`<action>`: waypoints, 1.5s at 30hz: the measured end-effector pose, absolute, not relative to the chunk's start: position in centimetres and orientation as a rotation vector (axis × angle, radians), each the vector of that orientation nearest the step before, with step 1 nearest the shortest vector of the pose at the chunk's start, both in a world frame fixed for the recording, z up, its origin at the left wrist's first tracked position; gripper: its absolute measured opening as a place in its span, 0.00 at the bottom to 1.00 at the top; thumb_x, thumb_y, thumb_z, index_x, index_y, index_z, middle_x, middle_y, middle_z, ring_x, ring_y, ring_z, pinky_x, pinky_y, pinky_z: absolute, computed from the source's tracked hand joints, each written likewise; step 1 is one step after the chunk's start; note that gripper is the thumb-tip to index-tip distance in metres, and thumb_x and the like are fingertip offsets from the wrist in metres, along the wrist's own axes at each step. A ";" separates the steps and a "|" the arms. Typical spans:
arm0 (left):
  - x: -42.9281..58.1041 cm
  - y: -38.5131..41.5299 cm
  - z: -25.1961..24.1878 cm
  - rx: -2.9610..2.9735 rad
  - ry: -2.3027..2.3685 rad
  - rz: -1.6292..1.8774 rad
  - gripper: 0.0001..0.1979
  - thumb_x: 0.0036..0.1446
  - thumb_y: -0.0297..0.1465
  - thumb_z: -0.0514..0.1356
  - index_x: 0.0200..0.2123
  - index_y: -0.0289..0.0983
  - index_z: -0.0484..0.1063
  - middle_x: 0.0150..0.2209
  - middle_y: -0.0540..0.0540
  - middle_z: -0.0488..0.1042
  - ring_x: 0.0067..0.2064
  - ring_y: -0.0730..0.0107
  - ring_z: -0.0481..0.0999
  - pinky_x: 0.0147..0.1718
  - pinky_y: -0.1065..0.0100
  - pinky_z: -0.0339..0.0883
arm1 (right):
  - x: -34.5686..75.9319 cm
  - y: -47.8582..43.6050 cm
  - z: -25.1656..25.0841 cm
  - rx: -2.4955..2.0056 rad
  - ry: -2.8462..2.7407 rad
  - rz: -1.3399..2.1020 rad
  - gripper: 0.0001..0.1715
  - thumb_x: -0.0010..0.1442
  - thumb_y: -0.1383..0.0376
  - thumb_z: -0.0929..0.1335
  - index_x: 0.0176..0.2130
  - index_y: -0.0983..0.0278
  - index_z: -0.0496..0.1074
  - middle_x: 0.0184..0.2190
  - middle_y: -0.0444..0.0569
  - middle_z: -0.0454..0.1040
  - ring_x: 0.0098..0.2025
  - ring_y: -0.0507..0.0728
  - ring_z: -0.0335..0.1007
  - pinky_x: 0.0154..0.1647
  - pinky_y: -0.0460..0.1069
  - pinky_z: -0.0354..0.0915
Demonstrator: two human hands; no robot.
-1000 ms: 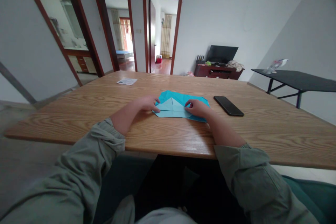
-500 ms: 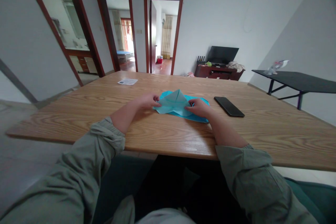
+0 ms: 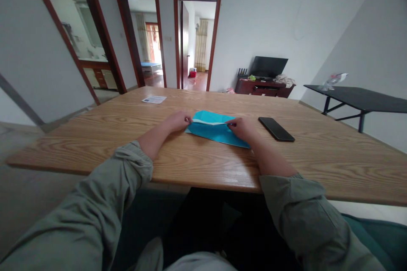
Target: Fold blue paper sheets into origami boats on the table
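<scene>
Blue paper [image 3: 216, 132], folded into a flat band, is laid on a wooden table [image 3: 104, 135], close to the near edge and straight ahead of the person. A thin pale strip of the paper's other side is shown along the far edge of the fold.

The paper's left end is pinched by the left hand [image 3: 176, 120]. Its fingers are curled narrow and closed on the fold, and the hand is rested on the tabletop. The right end is gripped in the same way by the right hand [image 3: 244, 129], with the fingers drawn close together on the paper's far edge. Grey-green sleeves [image 3: 127, 165] are rolled back from both wrists.

A black phone [image 3: 276, 128] is laid flat with its screen dark, just to the right of the right hand and apart from the paper. A small white card [image 3: 154, 99] is seen farther back on the table, to the left, well apart from both hands.

Beyond the table, two open doorways [image 3: 197, 38] with dark red frames are set in a white wall [image 3: 270, 17]. A television [image 3: 269, 66] is placed on a low dark cabinet [image 3: 263, 88] to their right. A black side table [image 3: 362, 97] is stood by the right wall, with a small pale thing on it, too blurred to tell.
</scene>
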State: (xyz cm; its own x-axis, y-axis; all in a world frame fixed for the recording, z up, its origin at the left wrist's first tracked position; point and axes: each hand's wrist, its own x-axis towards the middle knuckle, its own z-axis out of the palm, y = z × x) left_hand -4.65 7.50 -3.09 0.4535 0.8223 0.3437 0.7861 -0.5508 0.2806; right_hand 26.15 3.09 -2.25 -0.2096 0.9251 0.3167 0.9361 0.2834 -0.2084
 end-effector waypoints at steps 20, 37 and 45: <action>-4.3 7.3 -3.7 2.356 1.384 0.578 0.23 0.48 0.33 0.63 0.49 0.37 0.69 0.44 0.46 0.75 0.40 0.69 0.74 0.38 0.72 0.68 | 25.8 3.3 -3.1 -1.766 -2.211 -0.042 0.26 0.51 0.48 0.70 0.46 0.59 0.71 0.47 0.52 0.73 0.46 0.60 0.70 0.46 0.51 0.63; -4.5 7.7 -3.8 2.319 1.530 0.453 0.18 0.51 0.38 0.62 0.44 0.37 0.75 0.41 0.45 0.77 0.40 0.67 0.75 0.37 0.72 0.67 | 25.7 3.6 -2.9 -1.771 -2.246 0.164 0.20 0.55 0.49 0.68 0.41 0.56 0.78 0.42 0.47 0.78 0.42 0.57 0.72 0.42 0.47 0.64; -4.3 7.2 -3.1 2.381 1.612 0.427 0.24 0.53 0.40 0.59 0.53 0.39 0.71 0.41 0.46 0.77 0.38 0.67 0.75 0.37 0.71 0.65 | 25.7 3.8 -3.3 -1.705 -2.218 0.179 0.27 0.54 0.51 0.69 0.50 0.59 0.72 0.45 0.47 0.76 0.43 0.55 0.72 0.42 0.46 0.64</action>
State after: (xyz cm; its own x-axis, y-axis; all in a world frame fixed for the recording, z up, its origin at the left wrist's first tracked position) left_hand -4.31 7.17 -3.10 0.3510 0.9301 0.1081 0.8618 -0.3661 0.3510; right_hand 25.71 3.78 -3.28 -0.2246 0.9564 0.1867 0.9140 0.2732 -0.2999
